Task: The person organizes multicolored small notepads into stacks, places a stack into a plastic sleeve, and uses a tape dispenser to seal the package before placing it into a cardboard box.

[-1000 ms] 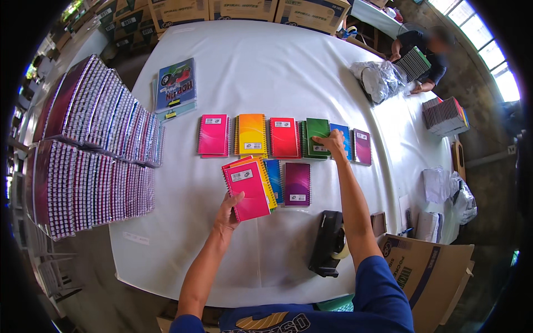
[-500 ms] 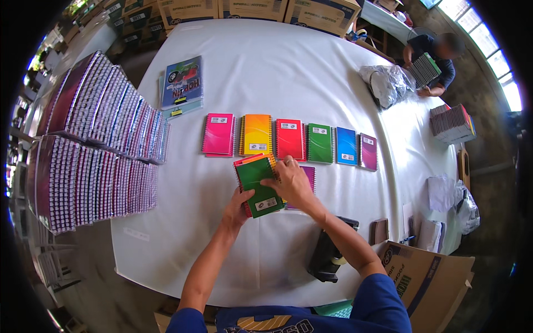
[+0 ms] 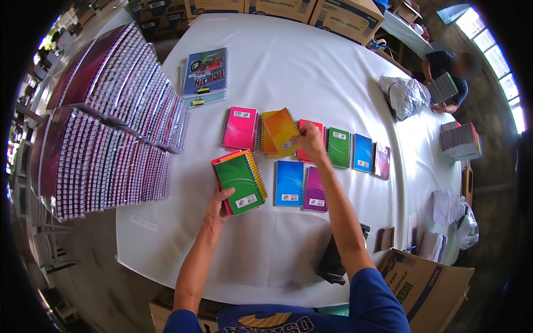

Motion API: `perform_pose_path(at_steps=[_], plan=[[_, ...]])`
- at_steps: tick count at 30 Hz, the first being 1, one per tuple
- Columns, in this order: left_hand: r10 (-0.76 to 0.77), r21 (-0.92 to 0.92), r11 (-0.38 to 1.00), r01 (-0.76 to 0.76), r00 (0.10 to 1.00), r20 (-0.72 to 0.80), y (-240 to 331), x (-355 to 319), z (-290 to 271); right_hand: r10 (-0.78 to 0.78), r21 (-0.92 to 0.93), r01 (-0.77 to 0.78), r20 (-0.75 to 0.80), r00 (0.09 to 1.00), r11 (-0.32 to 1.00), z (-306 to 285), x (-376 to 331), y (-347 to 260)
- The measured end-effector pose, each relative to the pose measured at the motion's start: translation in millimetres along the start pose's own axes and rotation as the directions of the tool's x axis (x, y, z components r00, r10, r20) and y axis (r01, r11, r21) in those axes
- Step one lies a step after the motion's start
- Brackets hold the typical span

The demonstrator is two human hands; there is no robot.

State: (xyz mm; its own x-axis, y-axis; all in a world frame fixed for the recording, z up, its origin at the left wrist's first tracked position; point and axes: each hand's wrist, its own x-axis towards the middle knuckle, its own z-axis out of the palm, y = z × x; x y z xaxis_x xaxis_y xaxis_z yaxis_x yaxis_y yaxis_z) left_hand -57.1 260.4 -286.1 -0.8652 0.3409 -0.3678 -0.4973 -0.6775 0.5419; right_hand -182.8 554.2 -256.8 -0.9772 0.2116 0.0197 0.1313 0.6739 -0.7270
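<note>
My left hand [image 3: 218,205] grips a small stack of spiral notebooks, thumb across the green notebook [image 3: 240,178] on top; red and orange edges show beneath. My right hand [image 3: 312,141] holds a yellow notebook [image 3: 281,129], tilted over another yellow notebook [image 3: 266,145] in a row. Left of it lies a pink notebook [image 3: 240,126]. To the right are a red notebook [image 3: 311,127], partly behind my hand, then a green notebook [image 3: 338,145], a blue notebook [image 3: 362,150] and a purple notebook [image 3: 381,158]. Nearer me lie a larger blue notebook [image 3: 289,178] and another purple notebook [image 3: 315,183].
Tall stacks of spiral notebooks [image 3: 105,161] line the left side. Clipped notebooks [image 3: 205,72] lie at the back. A black tape dispenser [image 3: 332,261] is beside my right forearm, near a cardboard box [image 3: 425,283]. Across the table, a person [image 3: 444,77] handles notebooks near clear plastic [image 3: 405,95].
My right hand has left the stack in my left hand and moved forward with a yellow notebook, uncovering the nearer blue one. The whole view has shifted slightly.
</note>
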Motion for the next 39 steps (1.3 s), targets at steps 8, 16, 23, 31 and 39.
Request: perform_pose_path(at_steps=[8, 16, 23, 31, 39], plan=[[-0.084, 0.051, 0.995, 0.082, 0.995, 0.052, 0.0, -8.5, 14.3, -0.274, -0.051, 0.305, 0.321, 0.907, 0.951, -79.1, 25.5, -122.3], [-0.090, 0.029, 0.995, 0.092, 0.994, -0.064, -1.7, -24.3, 0.6, 0.390, 0.608, -0.512, 0.333, 0.858, 0.607, -22.6, 13.8, 10.1], [-0.061, 0.010, 0.998, 0.061, 0.997, -0.037, 0.8, -26.8, -12.6, 0.064, 0.661, -0.633, 0.710, 0.701, -0.404, -17.4, 7.2, 42.0], [-0.046, -0.014, 0.999, 0.045, 0.999, -0.021, 1.5, -25.8, 1.0, -0.057, 0.495, -0.632, 0.760, 0.648, -0.597, -24.7, 3.9, 48.5], [-0.047, 0.000, 0.999, 0.047, 0.999, -0.016, -0.5, -27.7, 0.5, -0.327, 0.282, -0.638, 0.673, 0.664, -0.716, -29.4, -3.6, 55.0]])
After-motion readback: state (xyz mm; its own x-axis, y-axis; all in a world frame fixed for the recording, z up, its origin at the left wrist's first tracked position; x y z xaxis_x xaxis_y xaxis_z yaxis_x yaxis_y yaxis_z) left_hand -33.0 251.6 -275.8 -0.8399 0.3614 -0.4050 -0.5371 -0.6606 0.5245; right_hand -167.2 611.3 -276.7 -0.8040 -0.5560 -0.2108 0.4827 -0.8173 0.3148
